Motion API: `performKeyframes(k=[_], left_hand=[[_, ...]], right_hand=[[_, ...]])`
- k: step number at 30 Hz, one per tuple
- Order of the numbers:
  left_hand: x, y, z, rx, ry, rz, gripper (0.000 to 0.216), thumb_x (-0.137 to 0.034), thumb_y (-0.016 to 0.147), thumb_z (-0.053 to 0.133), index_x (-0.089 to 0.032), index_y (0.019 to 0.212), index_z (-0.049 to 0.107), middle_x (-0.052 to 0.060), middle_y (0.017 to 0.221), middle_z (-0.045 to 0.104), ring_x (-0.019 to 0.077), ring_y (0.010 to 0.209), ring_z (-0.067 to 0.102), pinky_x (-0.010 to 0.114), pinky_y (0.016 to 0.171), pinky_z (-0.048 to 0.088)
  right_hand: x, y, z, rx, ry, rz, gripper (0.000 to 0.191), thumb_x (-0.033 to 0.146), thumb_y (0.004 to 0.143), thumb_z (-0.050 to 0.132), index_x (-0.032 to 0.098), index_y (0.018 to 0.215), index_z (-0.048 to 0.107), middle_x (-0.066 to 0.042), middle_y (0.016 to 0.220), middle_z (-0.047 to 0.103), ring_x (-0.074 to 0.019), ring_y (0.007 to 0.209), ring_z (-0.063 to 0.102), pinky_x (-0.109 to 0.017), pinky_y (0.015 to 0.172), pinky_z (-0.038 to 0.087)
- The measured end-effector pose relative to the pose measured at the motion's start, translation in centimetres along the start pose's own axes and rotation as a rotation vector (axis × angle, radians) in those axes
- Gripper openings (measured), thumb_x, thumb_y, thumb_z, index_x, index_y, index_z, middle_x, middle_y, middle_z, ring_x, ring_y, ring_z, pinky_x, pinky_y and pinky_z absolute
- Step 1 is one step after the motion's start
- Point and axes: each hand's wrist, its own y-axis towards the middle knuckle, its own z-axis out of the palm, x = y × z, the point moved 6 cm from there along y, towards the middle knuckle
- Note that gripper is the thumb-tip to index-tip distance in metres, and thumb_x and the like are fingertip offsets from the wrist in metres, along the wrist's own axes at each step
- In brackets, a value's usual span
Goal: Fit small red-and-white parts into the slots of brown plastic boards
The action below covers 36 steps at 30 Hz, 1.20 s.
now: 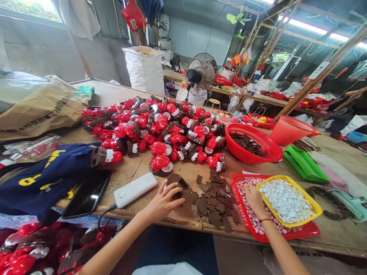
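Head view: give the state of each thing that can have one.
Left hand: on brown toy base
Right hand: in red tray
Power bank: plugged in
Phone: dark
Yellow tray: filled
Red basket: partly filled
White sack: open
Ceiling light: lit
Fan: spin unclear
Red toys: heaped

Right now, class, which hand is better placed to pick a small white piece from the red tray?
Probably the right hand: it is at the red tray, whereas the left hand rests on the brown toy, with dark flat pieces between toy and tray.
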Motion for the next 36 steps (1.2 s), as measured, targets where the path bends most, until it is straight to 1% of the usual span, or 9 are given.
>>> performKeyframes(k=[4, 7, 9, 11, 15, 19, 26, 33, 36], left_hand=[[0.5, -0.6, -0.2, 0.024, -0.196, -0.106, 0.035, -0.013, 0.065, 0.049, -0.024, 0.097, 0.057, 0.008, 0.127, 0.038, 0.0276, 0.124, 0.022, 0.052, 0.101, 0.016], [0.6, -0.6, -0.3, -0.159, -0.313, -0.192, 0.014, -0.025, 0.067, 0.054, -0.016, 0.078, 0.055, 0.014, 0.124, 0.037, 0.0305, 0.124, 0.022, 0.052, 0.099, 0.023], [0.3, -0.3, -0.2, -0.303, -0.376, -0.249, 0.013, -0.027, 0.067, 0.056, -0.016, 0.067, 0.049, 0.014, 0.122, 0.037, 0.0313, 0.123, 0.024, 0.05, 0.096, 0.029], [-0.2, 0.2, 0.4, -0.385, -0.423, -0.317, 0.013, -0.02, 0.068, 0.054, -0.017, 0.063, 0.043, 0.013, 0.122, 0.036, 0.0304, 0.123, 0.025, 0.048, 0.094, 0.033], [-1.6, 1.3, 1.5, -0.443, -0.452, -0.43, 0.018, -0.001, 0.065, 0.04, -0.019, 0.065, 0.039, 0.01, 0.124, 0.036, 0.0257, 0.125, 0.024, 0.047, 0.096, 0.031], [-1.3, 1.3, 2.2, -0.497, -0.479, -0.598, 0.026, 0.002, 0.063, 0.035, -0.019, 0.077, 0.043, 0.011, 0.128, 0.031, 0.0238, 0.125, 0.022, 0.05, 0.098, 0.027], [-1.2, 1.5, 2.8, -0.489, -0.495, -0.621, 0.032, 0.002, 0.063, 0.035, -0.018, 0.085, 0.046, 0.011, 0.129, 0.029, 0.0225, 0.124, 0.023, 0.049, 0.098, 0.026], [-1.1, 1.1, 2.6, -0.633, -0.565, -0.671, 0.031, 0.001, 0.063, 0.034, -0.02, 0.082, 0.046, 0.009, 0.126, 0.034, 0.0205, 0.121, 0.029, 0.044, 0.096, 0.03], [-1.9, 1.5, 2.9, -0.635, -0.603, -0.668, 0.032, 0.001, 0.062, 0.034, -0.02, 0.082, 0.046, 0.009, 0.124, 0.035, 0.0211, 0.12, 0.031, 0.044, 0.095, 0.031]], right_hand=[[1.8, -0.1, -1.3, -0.139, 0.172, 0.086, 0.04, 0.058, 0.069, 0.032, 0.022, 0.051, 0.029, 0.003, 0.041, 0.031, -0.0099, 0.042, 0.027, -0.026, 0.045, 0.024], [4.7, -1.0, -0.1, -0.132, 0.332, 0.119, 0.034, 0.051, 0.074, 0.022, 0.022, 0.055, 0.021, 0.006, 0.042, 0.026, -0.0079, 0.038, 0.026, -0.023, 0.039, 0.025], [7.4, -1.9, 2.0, -0.064, 0.501, 0.149, 0.031, 0.047, 0.074, 0.023, 0.022, 0.056, 0.02, 0.007, 0.043, 0.025, -0.0062, 0.035, 0.025, -0.021, 0.036, 0.024], [10.3, -3.0, 5.5, 0.061, 0.879, 0.254, 0.027, 0.043, 0.07, 0.031, 0.021, 0.056, 0.022, 0.009, 0.043, 0.023, -0.0046, 0.032, 0.02, -0.019, 0.033, 0.02], [14.7, -4.9, 11.3, 0.113, 0.924, 0.244, 0.024, 0.037, 0.07, 0.032, 0.02, 0.055, 0.026, 0.009, 0.043, 0.025, -0.0041, 0.032, 0.021, -0.018, 0.032, 0.02], [14.9, -6.2, 14.4, 0.09, 0.86, 0.187, 0.028, 0.04, 0.072, 0.034, 0.019, 0.053, 0.03, 0.008, 0.044, 0.029, -0.0046, 0.036, 0.026, -0.018, 0.037, 0.022], [14.9, -6.8, 14.9, 0.123, 0.74, 0.042, 0.025, 0.037, 0.065, 0.051, 0.015, 0.054, 0.05, 0.004, 0.05, 0.046, -0.0067, 0.048, 0.037, -0.02, 0.05, 0.026], [15.1, -6.3, 14.4, 0.114, 0.847, 0.154, 0.027, 0.036, 0.072, 0.036, 0.018, 0.052, 0.034, 0.007, 0.045, 0.035, -0.005, 0.038, 0.029, -0.018, 0.039, 0.023], [15.5, -6.1, 14.0, 0.121, 0.922, 0.205, 0.023, 0.033, 0.072, 0.035, 0.018, 0.055, 0.031, 0.008, 0.045, 0.033, -0.0044, 0.036, 0.028, -0.017, 0.035, 0.022]])
